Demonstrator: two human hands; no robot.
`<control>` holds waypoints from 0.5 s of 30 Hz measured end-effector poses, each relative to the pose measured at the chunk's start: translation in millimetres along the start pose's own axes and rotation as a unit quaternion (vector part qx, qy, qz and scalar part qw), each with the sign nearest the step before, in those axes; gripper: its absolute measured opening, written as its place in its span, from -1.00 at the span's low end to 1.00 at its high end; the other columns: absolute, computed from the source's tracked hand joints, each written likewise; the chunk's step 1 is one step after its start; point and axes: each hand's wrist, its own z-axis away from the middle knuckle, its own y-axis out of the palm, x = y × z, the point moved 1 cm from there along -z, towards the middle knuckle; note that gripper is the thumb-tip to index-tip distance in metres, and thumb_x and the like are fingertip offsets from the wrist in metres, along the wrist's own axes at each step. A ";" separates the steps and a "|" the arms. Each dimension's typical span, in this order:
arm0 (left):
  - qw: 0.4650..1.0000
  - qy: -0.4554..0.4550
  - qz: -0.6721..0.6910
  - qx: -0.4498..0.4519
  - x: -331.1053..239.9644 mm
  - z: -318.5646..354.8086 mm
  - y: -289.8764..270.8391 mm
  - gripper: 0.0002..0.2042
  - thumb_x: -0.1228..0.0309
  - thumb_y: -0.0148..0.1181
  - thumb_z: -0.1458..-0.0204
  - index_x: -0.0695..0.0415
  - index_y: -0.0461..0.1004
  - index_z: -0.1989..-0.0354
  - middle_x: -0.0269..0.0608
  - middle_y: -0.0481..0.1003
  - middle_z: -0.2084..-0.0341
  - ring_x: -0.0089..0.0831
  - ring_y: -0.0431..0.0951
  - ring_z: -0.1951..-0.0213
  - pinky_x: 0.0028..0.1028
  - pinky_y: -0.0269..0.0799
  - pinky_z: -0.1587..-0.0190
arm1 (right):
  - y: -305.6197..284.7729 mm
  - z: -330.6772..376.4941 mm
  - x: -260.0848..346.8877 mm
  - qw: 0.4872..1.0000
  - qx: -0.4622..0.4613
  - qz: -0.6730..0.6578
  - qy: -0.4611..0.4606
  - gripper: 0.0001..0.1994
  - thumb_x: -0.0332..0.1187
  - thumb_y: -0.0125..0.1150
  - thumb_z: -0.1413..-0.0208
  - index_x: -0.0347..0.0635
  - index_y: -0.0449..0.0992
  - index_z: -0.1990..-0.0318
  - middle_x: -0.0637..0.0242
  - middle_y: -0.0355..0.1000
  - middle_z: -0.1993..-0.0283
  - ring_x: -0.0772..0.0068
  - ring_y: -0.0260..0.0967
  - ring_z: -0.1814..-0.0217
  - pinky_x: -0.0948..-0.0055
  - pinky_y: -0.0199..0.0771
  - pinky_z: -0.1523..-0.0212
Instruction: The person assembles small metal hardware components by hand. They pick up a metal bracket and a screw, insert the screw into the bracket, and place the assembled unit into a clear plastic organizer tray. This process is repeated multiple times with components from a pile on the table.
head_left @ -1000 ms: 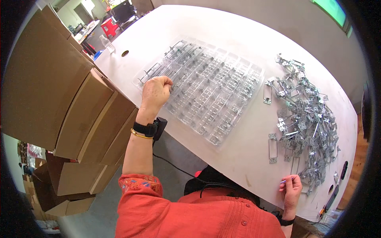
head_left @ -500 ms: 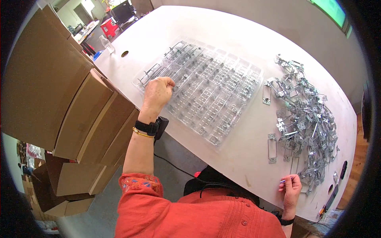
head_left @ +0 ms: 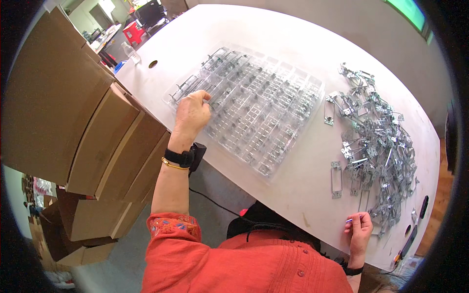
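A clear plastic tray [head_left: 270, 178] lies on the white table, its compartments filled with rows of metal bracket parts [head_left: 254, 122]. Over its left near side is my left hand [head_left: 193, 115], fingers curled together at the parts; what they pinch is hidden. My right hand [head_left: 360, 233] rests at the near table edge, thumb and fingers closed around a small thin shiny piece, too small to name. Close beyond it spreads a loose heap of metal brackets [head_left: 378, 146]. One rectangular bracket [head_left: 336, 179] lies apart, left of the heap.
Cardboard boxes [head_left: 105, 132] stand stacked along the table's left edge. A clear bottle [head_left: 131, 52] stands near a round hole [head_left: 153, 64] at the far left. Black-handled tools [head_left: 410, 241] lie at the right edge. A dark cable [head_left: 215, 202] hangs below the table.
My left hand has shifted very slightly at the tray's left side, still curled. In my right fingers the small shiny piece has turned a little. The heap looks unchanged.
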 end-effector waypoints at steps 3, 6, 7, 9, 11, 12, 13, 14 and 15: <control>0.999 0.000 0.013 -0.034 -9.6 8.6 -7.9 -0.76 0.43 0.27 -0.19 0.19 0.73 0.04 0.14 0.71 0.32 0.04 0.76 0.17 -0.08 0.63 0.03 | 3.4 1.9 3.4 1.000 -0.006 0.008 0.003 -0.78 -0.22 0.29 -0.55 -0.14 0.52 0.13 0.41 0.58 0.24 0.70 0.48 0.38 0.62 0.53 0.42; 0.996 0.037 0.031 -0.082 -33.7 27.9 -21.8 -0.81 0.43 0.29 -0.23 0.21 0.72 0.08 0.10 0.69 0.37 0.02 0.73 0.23 -0.11 0.59 0.10 | 5.2 4.0 7.5 1.000 -0.004 0.013 0.006 -0.80 -0.24 0.27 -0.55 -0.14 0.52 0.13 0.43 0.56 0.26 0.71 0.48 0.38 0.64 0.51 0.43; 0.993 0.056 0.038 -0.097 -44.8 36.5 -26.8 -0.83 0.43 0.30 -0.24 0.23 0.71 0.09 0.08 0.68 0.38 0.00 0.71 0.26 -0.12 0.58 0.13 | 4.7 3.3 7.0 1.000 -0.006 0.014 0.008 -0.81 -0.27 0.28 -0.54 -0.15 0.52 0.14 0.42 0.56 0.27 0.70 0.48 0.37 0.63 0.52 0.42; 0.980 0.124 0.082 -0.134 -78.1 60.0 -31.7 -0.88 0.48 0.34 -0.24 0.24 0.68 0.14 0.01 0.66 0.38 -0.06 0.67 0.29 -0.16 0.54 0.15 | 4.5 5.6 11.4 0.999 -0.011 0.012 0.029 -0.84 -0.32 0.28 -0.53 -0.17 0.54 0.15 0.42 0.55 0.29 0.69 0.48 0.37 0.61 0.53 0.41; 0.977 0.144 0.091 -0.125 -107.9 90.3 -33.2 -0.88 0.54 0.38 -0.24 0.25 0.70 0.09 -0.11 0.69 0.31 -0.41 0.62 0.33 -0.41 0.54 0.19 | 8.9 4.6 14.4 1.000 -0.015 0.013 0.016 -0.85 -0.35 0.29 -0.51 -0.18 0.56 0.17 0.45 0.53 0.35 0.68 0.47 0.39 0.60 0.52 0.42; 0.975 0.168 0.104 -0.097 -122.2 106.4 -28.5 -0.88 0.55 0.39 -0.23 0.24 0.70 0.10 -0.12 0.69 0.31 -0.41 0.61 0.33 -0.40 0.54 0.19 | 9.7 3.4 12.4 1.000 -0.011 -0.001 0.011 -0.88 -0.38 0.29 -0.50 -0.18 0.57 0.16 0.45 0.53 0.35 0.68 0.47 0.39 0.59 0.52 0.42; 0.972 0.193 0.115 -0.073 -138.4 121.5 -25.1 -0.89 0.56 0.40 -0.21 0.23 0.71 0.11 -0.14 0.69 0.32 -0.41 0.60 0.34 -0.39 0.54 0.20 | 9.2 3.2 11.2 1.000 -0.008 -0.016 0.019 -0.89 -0.39 0.31 -0.49 -0.19 0.58 0.14 0.44 0.55 0.33 0.67 0.51 0.37 0.59 0.55 0.40; 0.967 0.215 0.125 -0.053 -149.9 131.4 -20.1 -0.89 0.58 0.41 -0.20 0.23 0.71 0.13 -0.16 0.69 0.32 -0.41 0.59 0.34 -0.38 0.53 0.21 | 8.9 3.4 11.7 1.000 -0.013 -0.013 0.014 -0.88 -0.36 0.32 -0.50 -0.19 0.59 0.12 0.43 0.58 0.31 0.65 0.55 0.33 0.59 0.59 0.36; 0.960 0.239 0.145 -0.016 -160.2 139.8 -12.2 -0.90 0.58 0.42 -0.19 0.22 0.71 0.14 -0.15 0.68 0.32 -0.38 0.60 0.34 -0.36 0.53 0.20 | 9.0 3.3 12.0 1.000 -0.005 -0.014 0.010 -0.87 -0.35 0.33 -0.50 -0.19 0.59 0.12 0.43 0.58 0.31 0.65 0.55 0.33 0.59 0.60 0.35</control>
